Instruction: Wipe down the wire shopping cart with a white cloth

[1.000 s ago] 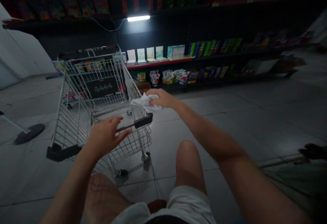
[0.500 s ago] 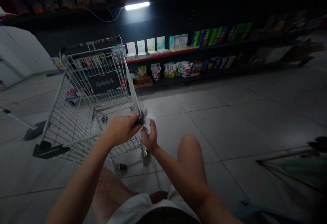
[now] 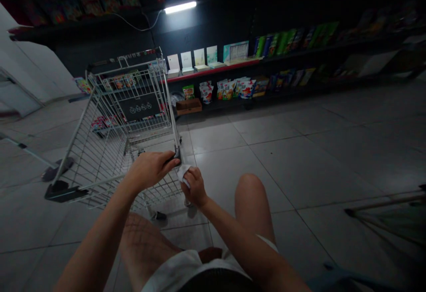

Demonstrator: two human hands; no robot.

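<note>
A metal shopping cart (image 3: 109, 179) with wire sides stands in front of me, a little to the left. My left hand (image 3: 151, 167) is closed on the dark plastic corner (image 3: 177, 155) of its near right rim. Just below and to the right of that corner, my right hand (image 3: 195, 186) grips a crumpled white cloth (image 3: 183, 174), which may be a wipe or tissue. The cloth lies against the outer side of the cart. My right fingertips are partly hidden behind it.
Dark shelves with snack bags (image 3: 246, 87), green tubes (image 3: 282, 43) and upright boxes (image 3: 199, 58) run along the back under a lit lamp (image 3: 180, 7). On the tiled floor, a mop (image 3: 58, 169) lies at left and a folding-frame seat (image 3: 389, 216) stands at right. A cardboard tray (image 3: 189, 106) sits low.
My right hand has moved slightly down with the white cloth, away from the cart's corner. My left hand stays on the corner. The whole view has shifted a little.
</note>
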